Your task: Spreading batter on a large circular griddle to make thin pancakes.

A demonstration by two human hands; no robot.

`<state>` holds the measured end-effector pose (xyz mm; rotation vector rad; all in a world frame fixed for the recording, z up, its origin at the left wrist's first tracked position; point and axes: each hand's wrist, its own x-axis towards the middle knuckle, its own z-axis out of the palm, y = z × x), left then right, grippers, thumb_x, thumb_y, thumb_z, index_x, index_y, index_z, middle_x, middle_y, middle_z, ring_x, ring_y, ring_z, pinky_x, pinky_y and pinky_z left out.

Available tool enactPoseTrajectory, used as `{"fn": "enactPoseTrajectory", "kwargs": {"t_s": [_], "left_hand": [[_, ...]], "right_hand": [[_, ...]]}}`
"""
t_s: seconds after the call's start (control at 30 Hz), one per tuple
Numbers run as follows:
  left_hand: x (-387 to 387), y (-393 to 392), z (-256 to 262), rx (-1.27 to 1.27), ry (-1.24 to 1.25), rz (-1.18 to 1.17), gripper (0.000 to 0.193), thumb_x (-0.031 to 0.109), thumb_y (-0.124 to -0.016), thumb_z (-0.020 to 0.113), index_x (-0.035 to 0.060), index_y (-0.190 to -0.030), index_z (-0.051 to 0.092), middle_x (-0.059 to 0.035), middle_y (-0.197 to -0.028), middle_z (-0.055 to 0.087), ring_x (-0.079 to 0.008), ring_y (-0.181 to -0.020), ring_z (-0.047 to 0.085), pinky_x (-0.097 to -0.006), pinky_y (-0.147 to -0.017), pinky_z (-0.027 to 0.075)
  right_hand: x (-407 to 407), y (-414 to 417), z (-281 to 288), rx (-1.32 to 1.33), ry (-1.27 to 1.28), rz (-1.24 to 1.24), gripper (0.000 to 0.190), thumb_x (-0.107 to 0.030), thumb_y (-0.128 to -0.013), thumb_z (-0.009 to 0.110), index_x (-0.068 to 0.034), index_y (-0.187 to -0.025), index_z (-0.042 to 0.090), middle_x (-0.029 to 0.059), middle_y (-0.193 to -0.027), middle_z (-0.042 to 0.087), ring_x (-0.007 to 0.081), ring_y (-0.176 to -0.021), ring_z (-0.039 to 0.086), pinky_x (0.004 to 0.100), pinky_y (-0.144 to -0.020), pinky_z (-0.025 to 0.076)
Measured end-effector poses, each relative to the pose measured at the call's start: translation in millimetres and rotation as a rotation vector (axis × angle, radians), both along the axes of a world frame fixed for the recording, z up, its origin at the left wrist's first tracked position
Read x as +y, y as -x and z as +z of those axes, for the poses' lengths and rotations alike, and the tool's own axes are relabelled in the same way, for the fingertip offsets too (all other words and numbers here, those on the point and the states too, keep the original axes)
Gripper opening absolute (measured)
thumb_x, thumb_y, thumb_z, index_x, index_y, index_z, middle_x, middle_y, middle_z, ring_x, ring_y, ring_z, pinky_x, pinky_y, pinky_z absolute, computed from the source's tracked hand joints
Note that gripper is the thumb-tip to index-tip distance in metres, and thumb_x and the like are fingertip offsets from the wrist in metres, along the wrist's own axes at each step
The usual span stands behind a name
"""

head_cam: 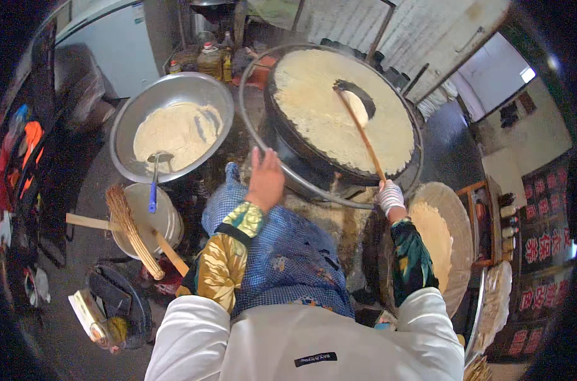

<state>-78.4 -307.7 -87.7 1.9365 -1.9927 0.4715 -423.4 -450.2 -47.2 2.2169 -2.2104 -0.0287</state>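
Observation:
A striped white glove covers my right hand (391, 196), which grips the near end of a long wooden stick (364, 138). The stick's far end reaches a pale mound of batter (356, 107) beside a dark bare patch. Around them, a thin cream-coloured layer (312, 95) covers most of a large round griddle (312, 147). My bare left hand (267, 180) is at the metal ring (307, 182) circling the griddle, fingers extended and holding nothing; whether they touch the ring I cannot tell.
Left of the griddle stands a steel basin (126, 128) of pale flour or batter with a blue-handled ladle (153, 195). Below it, a straw whisk (136, 233) lies across a bucket (174, 224). At right, a round tray (460, 247) carries thin flatbread (429, 238). Oil bottles (210, 62) stand behind.

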Motion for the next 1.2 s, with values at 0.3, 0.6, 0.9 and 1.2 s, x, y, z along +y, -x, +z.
{"fn": "enactPoseTrajectory", "kwargs": {"t_s": [0.3,0.6,0.9,1.2], "left_hand": [[-27,-55,26,-0.067,-0.265,0.196,0.049,0.018,-0.077,0.050,0.0007,-0.122,0.052,-0.0132,-0.136,0.042,-0.0282,-0.132,0.029,-0.0653,-0.103,0.010],[20,80,12,0.083,0.038,-0.246,0.042,0.013,-0.079,0.046,-0.0082,-0.115,0.054,-0.0214,-0.117,0.054,-0.0334,-0.122,0.041,-0.0602,-0.106,0.016],[20,53,3,-0.132,-0.154,-0.119,0.046,0.013,-0.082,0.044,-0.0092,-0.122,0.049,-0.0226,-0.134,0.042,-0.0343,-0.130,0.034,-0.0605,-0.108,0.005],[-5,-8,9,-0.165,-0.245,0.010,0.052,0.022,-0.081,0.047,-0.0035,-0.126,0.047,-0.0176,-0.136,0.042,-0.0307,-0.131,0.033,-0.0645,-0.105,0.001]], "right_hand": [[14,-7,-13,-0.044,-0.078,0.153,0.036,-0.035,-0.090,0.042,-0.003,-0.090,0.060,0.0241,-0.087,0.063,0.0405,-0.087,0.060,0.0488,-0.078,0.048],[16,3,6,-0.033,0.009,0.009,0.038,-0.034,-0.092,0.040,-0.003,-0.091,0.061,0.0238,-0.090,0.063,0.0396,-0.088,0.060,0.0475,-0.076,0.048],[22,31,-7,-0.110,0.027,0.012,0.034,-0.032,-0.091,0.043,-0.002,-0.089,0.060,0.0244,-0.083,0.062,0.0415,-0.083,0.058,0.0488,-0.072,0.047],[27,36,3,-0.115,0.013,-0.005,0.033,-0.032,-0.089,0.047,-0.001,-0.087,0.059,0.0227,-0.081,0.063,0.0386,-0.076,0.062,0.0468,-0.068,0.049]]}}
